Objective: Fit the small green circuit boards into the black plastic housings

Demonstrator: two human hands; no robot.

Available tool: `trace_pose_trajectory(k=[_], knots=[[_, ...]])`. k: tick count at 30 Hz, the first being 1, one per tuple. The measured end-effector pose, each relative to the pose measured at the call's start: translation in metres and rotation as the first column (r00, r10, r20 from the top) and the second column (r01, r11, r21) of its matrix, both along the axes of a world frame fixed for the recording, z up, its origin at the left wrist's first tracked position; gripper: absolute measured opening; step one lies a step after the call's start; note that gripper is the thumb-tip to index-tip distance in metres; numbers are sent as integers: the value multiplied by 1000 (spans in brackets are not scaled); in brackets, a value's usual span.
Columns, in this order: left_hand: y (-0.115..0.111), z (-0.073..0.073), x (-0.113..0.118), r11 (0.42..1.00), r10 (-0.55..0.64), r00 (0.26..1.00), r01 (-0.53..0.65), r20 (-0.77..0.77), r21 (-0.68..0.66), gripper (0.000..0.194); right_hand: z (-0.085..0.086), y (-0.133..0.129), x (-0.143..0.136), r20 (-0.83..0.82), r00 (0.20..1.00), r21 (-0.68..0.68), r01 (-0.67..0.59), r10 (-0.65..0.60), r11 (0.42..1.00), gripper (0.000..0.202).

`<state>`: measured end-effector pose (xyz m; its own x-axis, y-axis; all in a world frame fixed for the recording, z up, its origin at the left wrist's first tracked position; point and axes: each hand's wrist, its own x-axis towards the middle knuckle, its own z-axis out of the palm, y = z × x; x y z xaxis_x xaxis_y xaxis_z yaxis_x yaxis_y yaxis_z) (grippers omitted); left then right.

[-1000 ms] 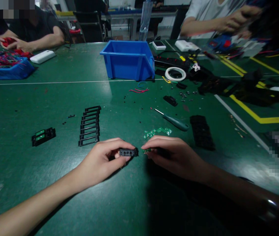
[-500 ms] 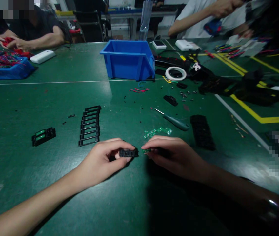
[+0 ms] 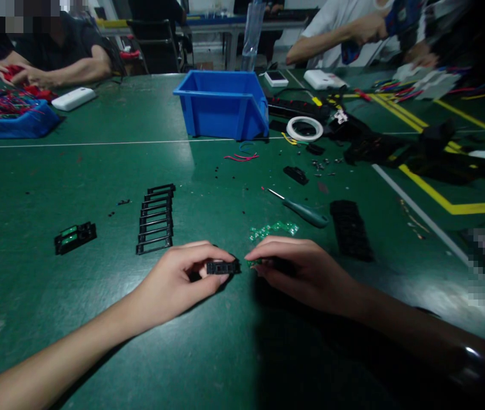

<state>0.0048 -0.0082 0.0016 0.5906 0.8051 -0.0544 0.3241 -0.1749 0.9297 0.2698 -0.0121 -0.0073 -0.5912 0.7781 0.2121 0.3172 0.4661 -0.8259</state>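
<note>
Between thumb and fingers, my left hand (image 3: 186, 276) grips a small black plastic part (image 3: 222, 267) just left of centre. My right hand (image 3: 302, 270) pinches a small green circuit board (image 3: 254, 262) a short gap to its right. Several green boards (image 3: 274, 229) lie just beyond my right fingers. A row of black frames (image 3: 155, 219) rests above my left hand, and a black part with green boards in it (image 3: 75, 237) lies further left. Right of my right hand sits a black block of parts (image 3: 351, 229). A screwdriver (image 3: 304, 212) points away to the upper left.
A blue bin (image 3: 225, 108) stands at the back middle, beside a white tape roll (image 3: 304, 129). Black assemblies (image 3: 370, 145) stretch across the right. A blue tray (image 3: 15, 122) of wires is at far left. Two people work across the table, one holding a power drill (image 3: 402, 20).
The person at the back right has raised the power drill. My hands and the parts in them look nearly unchanged.
</note>
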Motion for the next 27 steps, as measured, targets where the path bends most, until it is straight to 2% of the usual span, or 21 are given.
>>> trace_pose_trajectory(k=[14, 23, 27], knots=[[-1, -1, 0, 1000, 2, 1000, -2, 7, 13, 22, 1, 0, 0, 11, 1000, -6, -5, 5, 1000, 24], [-4, -3, 0, 985, 72, 992, -54, 105, -164, 20, 1, 0, 0, 2, 1000, -3, 3, -3, 1000, 23], [-5, -2, 0, 979, 77, 983, -43, 167, -198, 16, 0, 0, 0, -1, 1000, 3, -1, 1, 1000, 22]])
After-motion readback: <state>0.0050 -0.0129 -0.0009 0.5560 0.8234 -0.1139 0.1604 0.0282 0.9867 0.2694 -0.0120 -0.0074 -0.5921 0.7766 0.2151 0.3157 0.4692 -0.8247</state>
